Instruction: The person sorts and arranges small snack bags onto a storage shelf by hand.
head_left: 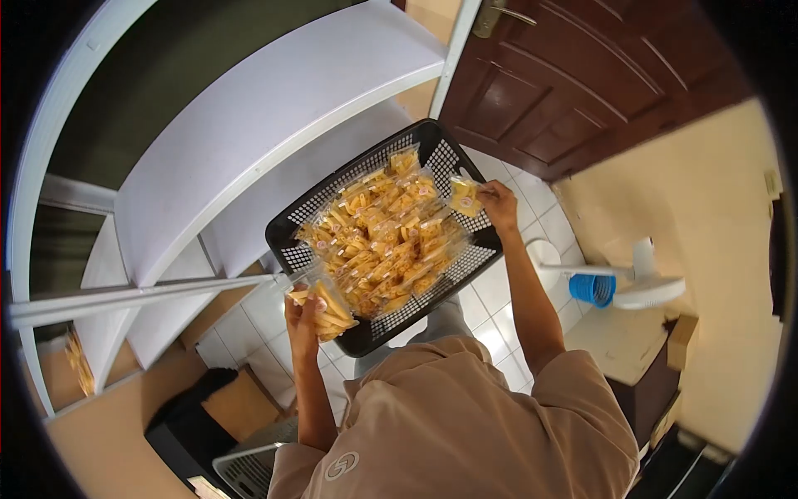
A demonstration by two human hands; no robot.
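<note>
A black plastic basket with perforated sides stands in front of me, filled with several clear packets of yellow snacks. At its near left corner my left hand is closed on a clear bag of stick-shaped snacks. My right hand, over the basket's right rim, pinches the edge of a smaller snack packet. What bears the basket's weight is hidden beneath it.
White shelves rise on the left, close to the basket. A brown door is at the back right. On the right are a white fan, a blue plastic container and a cardboard box. A grey crate stands lower left.
</note>
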